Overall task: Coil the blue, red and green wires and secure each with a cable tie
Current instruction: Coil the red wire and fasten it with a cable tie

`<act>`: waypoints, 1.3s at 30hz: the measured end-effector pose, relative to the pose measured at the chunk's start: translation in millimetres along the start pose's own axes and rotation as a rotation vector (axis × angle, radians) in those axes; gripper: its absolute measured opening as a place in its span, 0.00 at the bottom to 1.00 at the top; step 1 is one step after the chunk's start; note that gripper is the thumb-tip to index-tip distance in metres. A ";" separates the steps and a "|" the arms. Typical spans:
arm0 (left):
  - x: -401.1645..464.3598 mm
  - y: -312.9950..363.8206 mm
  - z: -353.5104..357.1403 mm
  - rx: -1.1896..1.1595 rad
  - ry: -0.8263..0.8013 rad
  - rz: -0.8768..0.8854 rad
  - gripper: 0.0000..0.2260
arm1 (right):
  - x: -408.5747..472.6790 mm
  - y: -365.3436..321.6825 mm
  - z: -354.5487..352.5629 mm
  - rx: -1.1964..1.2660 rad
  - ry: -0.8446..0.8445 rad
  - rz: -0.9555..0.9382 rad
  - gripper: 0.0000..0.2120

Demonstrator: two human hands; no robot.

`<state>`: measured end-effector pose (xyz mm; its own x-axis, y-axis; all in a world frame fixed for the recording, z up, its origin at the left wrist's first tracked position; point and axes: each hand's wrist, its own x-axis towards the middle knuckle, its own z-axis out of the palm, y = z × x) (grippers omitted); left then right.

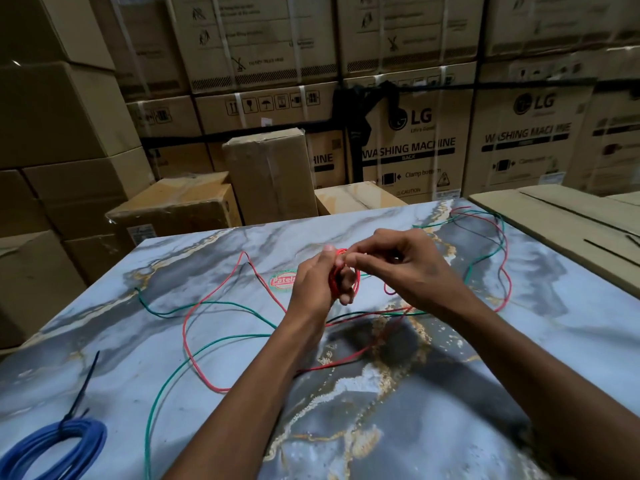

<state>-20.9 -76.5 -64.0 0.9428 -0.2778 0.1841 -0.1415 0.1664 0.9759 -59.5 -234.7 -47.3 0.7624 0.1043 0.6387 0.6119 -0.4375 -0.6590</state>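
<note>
Above the middle of the marbled table, my left hand holds a small coil of red wire wound round its fingers. My right hand pinches the red wire just at the coil's top. The rest of the red wire trails loose over the table on both sides. A green wire lies loose across the table, tangled with the red one. At the near left corner lies the blue wire, coiled and bound with a black cable tie.
Stacked cardboard boxes wall in the table at the back and left. A flat carton borders the table's right side, with a black cable tie lying on it. A round sticker sits mid-table.
</note>
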 end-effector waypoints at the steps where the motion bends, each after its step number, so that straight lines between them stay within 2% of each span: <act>1: -1.7 0.5 1.5 0.020 -0.033 -0.002 0.20 | -0.2 1.3 -0.7 -0.009 0.023 0.005 0.05; 7: -8.1 10.2 4.0 -0.124 -0.203 -0.106 0.20 | 0.2 3.1 -5.5 0.085 0.157 0.055 0.05; 13: -11.1 20.3 -5.5 -0.360 -0.260 -0.203 0.21 | 1.6 9.0 -12.3 -0.096 0.232 0.110 0.22; 16: -11.9 22.7 -7.4 -0.444 -0.245 -0.206 0.21 | 1.7 12.0 -20.5 -0.235 0.221 0.092 0.31; 18: -9.2 25.3 -11.6 -0.539 -0.211 -0.190 0.19 | 2.2 15.3 -32.0 -0.324 0.253 0.084 0.32; 24: -1.0 25.3 -21.3 -0.678 -0.073 -0.141 0.20 | 3.9 26.7 -56.2 -0.690 0.548 0.189 0.33; 27: 0.2 21.8 -21.0 -0.673 -0.044 -0.131 0.20 | 3.3 32.9 -57.4 -0.768 0.614 0.281 0.33; 29: 1.1 20.9 -20.4 -0.650 -0.053 -0.133 0.19 | 2.6 40.3 -53.7 -0.722 0.547 0.285 0.34; 31: 1.0 19.5 -18.2 -0.610 -0.062 -0.138 0.19 | 1.9 45.9 -45.5 -0.635 0.412 0.258 0.35; 34: 1.1 18.0 -14.3 -0.549 -0.060 -0.149 0.19 | 1.7 36.6 -22.3 -0.579 0.259 0.112 0.29; 36: 2.3 16.4 -14.6 -0.517 -0.041 -0.155 0.19 | 2.0 20.4 -7.4 -0.444 0.280 0.054 0.24; 39: 4.3 13.8 -15.2 -0.453 -0.004 -0.164 0.19 | 1.3 3.5 2.0 -0.304 0.414 0.047 0.24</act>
<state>-14.3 -61.0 -51.6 0.9406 -0.3379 0.0334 0.1552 0.5153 0.8428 -55.9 -234.4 -49.6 0.6024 -0.2569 0.7557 0.4435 -0.6795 -0.5845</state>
